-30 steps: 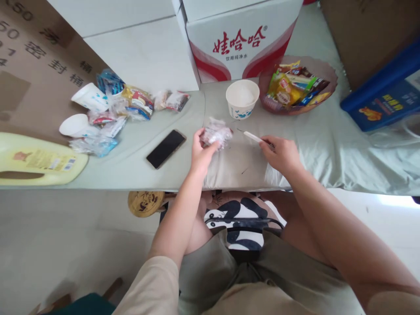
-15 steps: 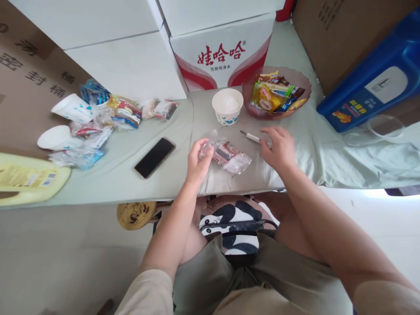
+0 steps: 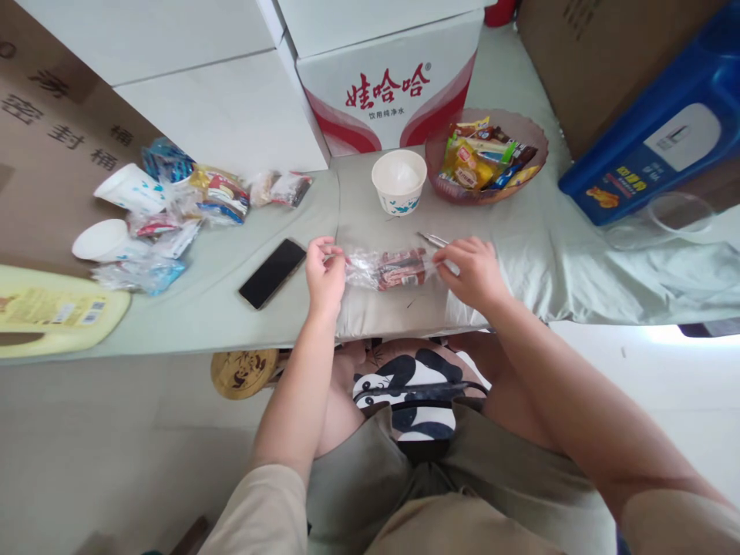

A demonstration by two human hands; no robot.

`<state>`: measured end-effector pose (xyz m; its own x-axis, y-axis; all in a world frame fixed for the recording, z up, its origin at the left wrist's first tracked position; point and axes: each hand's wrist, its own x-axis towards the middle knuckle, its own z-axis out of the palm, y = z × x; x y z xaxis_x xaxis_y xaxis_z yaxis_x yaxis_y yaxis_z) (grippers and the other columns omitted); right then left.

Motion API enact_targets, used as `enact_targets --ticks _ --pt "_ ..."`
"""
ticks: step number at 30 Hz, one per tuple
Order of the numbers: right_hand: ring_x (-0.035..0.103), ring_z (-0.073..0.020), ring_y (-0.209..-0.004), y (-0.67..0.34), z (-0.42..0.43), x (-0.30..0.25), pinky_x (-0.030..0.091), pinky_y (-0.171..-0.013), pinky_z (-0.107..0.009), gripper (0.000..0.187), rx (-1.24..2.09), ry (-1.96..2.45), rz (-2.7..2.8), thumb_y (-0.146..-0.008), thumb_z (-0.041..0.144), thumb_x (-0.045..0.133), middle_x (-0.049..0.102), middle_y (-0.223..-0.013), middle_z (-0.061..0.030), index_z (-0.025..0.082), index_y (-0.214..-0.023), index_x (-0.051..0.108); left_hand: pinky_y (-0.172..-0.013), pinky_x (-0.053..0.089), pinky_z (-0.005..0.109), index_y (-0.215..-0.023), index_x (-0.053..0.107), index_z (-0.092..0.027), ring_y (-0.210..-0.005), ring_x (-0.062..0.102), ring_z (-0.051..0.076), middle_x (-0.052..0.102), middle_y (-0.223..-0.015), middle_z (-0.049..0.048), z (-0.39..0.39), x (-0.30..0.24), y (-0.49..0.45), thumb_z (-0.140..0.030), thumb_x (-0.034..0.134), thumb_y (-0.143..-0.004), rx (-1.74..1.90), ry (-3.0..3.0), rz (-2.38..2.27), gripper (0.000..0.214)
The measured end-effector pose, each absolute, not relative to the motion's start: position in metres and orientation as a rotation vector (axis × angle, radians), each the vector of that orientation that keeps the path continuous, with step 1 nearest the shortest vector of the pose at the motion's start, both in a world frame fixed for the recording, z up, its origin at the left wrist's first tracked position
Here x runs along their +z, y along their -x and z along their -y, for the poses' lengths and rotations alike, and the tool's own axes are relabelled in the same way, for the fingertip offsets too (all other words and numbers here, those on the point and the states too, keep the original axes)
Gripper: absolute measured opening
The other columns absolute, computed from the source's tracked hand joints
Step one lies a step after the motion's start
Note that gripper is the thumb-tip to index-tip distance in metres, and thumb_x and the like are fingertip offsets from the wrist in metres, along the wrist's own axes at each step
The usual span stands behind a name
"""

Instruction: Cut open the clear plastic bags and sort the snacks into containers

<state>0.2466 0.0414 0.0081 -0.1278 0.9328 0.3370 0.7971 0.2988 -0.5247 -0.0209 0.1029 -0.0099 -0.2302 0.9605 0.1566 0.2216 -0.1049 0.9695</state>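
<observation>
A clear plastic snack packet (image 3: 388, 268) with a red-brown label lies stretched between my two hands over the grey-green cloth (image 3: 393, 308). My left hand (image 3: 324, 271) pinches its left end. My right hand (image 3: 471, 271) pinches its right end. A small white-handled tool (image 3: 433, 240) lies on the cloth just behind my right hand. A white paper cup (image 3: 398, 181) stands behind the packet.
A pink bowl (image 3: 535, 142) full of wrapped snacks stands at the back right. A black phone (image 3: 272, 273) lies left of my left hand. Opened wrappers and two paper cups (image 3: 127, 208) pile up at far left, beside a yellow jug (image 3: 52, 312). Cardboard boxes (image 3: 387, 85) line the back.
My right hand left the white-handled tool and took hold of the packet's right end. The packet, first crumpled in my left hand, is now pulled out flat between both hands.
</observation>
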Motion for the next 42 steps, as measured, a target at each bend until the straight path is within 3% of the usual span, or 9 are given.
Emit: enact_targets --ticks 6,12,17,22,27,29,35,38,42 --pt "0.065 -0.0277 -0.107 -0.25 -0.033 0.02 0.048 -0.098 -0.045 0.024 0.284 1.266 1.86 -0.082 0.021 0.049 0.072 -0.114 -0.0099 0.024 -0.1 0.066 -0.091 0.059 0.037 -0.102 0.07 -0.023 -0.119 0.06 0.024 0.053 -0.127 0.0098 -0.089 0.0 0.023 -0.024 0.059 -0.085 1.128 -1.753 -1.477 0.02" --pt "0.059 -0.0341 -0.119 -0.24 -0.037 0.011 0.039 -0.105 -0.051 0.043 0.217 1.512 2.051 -0.087 0.027 0.056 0.073 -0.118 -0.0131 0.022 -0.129 0.064 -0.124 0.036 0.051 -0.105 0.076 -0.024 -0.145 0.043 0.033 0.045 -0.148 0.0105 -0.062 0.015 0.009 -0.026 0.079 -0.076 0.656 -2.252 -1.299 0.029" --pt "0.064 -0.0254 -0.088 -0.246 -0.031 0.019 0.044 -0.088 -0.04 0.025 0.27 1.467 2.168 -0.091 0.026 0.05 0.072 -0.087 -0.0095 0.021 -0.096 0.075 -0.121 0.042 0.046 -0.115 0.072 -0.025 -0.14 0.051 0.028 0.053 -0.145 0.0099 -0.061 0.018 0.011 -0.022 0.074 -0.082 0.593 -2.246 -1.26 0.033" --pt "0.065 -0.0202 -0.072 -0.244 -0.013 0.037 0.038 -0.066 -0.031 0.035 0.603 1.527 2.412 -0.095 0.035 0.043 0.074 -0.082 -0.006 0.023 -0.097 0.076 -0.114 0.047 0.039 -0.121 0.067 -0.023 -0.127 0.062 0.023 0.062 -0.138 0.0088 -0.069 0.01 0.015 -0.018 0.067 -0.086 0.573 -2.182 -1.231 0.036" --pt "0.067 -0.0263 -0.075 -0.236 -0.013 0.043 0.034 -0.061 -0.033 0.041 0.514 2.058 2.407 -0.098 0.045 0.04 0.076 -0.083 -0.0083 0.027 -0.101 0.077 -0.084 0.055 0.031 -0.096 0.07 -0.019 -0.088 0.069 0.017 0.073 -0.096 0.0051 -0.076 0.004 0.012 -0.021 0.055 -0.093 0.625 -2.08 -1.342 0.016" --pt "0.068 -0.0283 -0.077 -0.234 -0.015 0.041 0.037 -0.061 -0.034 0.039 0.46 2.161 2.279 -0.097 0.045 0.044 0.077 -0.088 -0.0079 0.029 -0.116 0.075 -0.081 0.055 0.03 -0.096 0.07 -0.019 -0.084 0.068 0.017 0.073 -0.091 0.0047 -0.076 0.004 0.009 -0.026 0.054 -0.094 0.673 -2.032 -1.387 0.017" --pt "0.067 -0.0336 -0.109 -0.224 -0.015 0.029 0.051 -0.088 -0.044 0.054 0.264 1.891 2.168 -0.095 0.042 0.049 0.072 -0.119 -0.0151 0.019 -0.144 0.059 -0.118 0.041 0.045 -0.105 0.07 -0.02 -0.139 0.054 0.028 0.059 -0.147 0.0125 -0.074 0.004 -0.003 -0.025 0.076 -0.079 0.647 -2.106 -1.313 0.027" --pt "0.061 -0.0381 -0.122 -0.215 -0.014 0.025 0.049 -0.099 -0.051 0.064 0.296 1.821 2.228 -0.091 0.045 0.057 0.064 -0.137 -0.0192 0.014 -0.148 0.054 -0.113 0.046 0.043 -0.082 0.066 -0.019 -0.126 0.063 0.025 0.065 -0.14 0.0113 -0.074 0.002 -0.008 -0.02 0.065 -0.084 0.671 -1.966 -1.282 0.002" --pt "0.054 -0.0401 -0.133 -0.206 -0.013 0.018 0.047 -0.106 -0.054 0.075 0.388 1.786 2.233 -0.086 0.043 0.064 0.055 -0.151 -0.0201 0.012 -0.152 0.047 -0.089 0.056 0.038 -0.073 0.057 -0.02 -0.095 0.072 0.022 0.076 -0.099 0.0073 -0.074 0.005 -0.014 -0.032 0.061 -0.083 0.763 -1.469 -1.224 0.017"
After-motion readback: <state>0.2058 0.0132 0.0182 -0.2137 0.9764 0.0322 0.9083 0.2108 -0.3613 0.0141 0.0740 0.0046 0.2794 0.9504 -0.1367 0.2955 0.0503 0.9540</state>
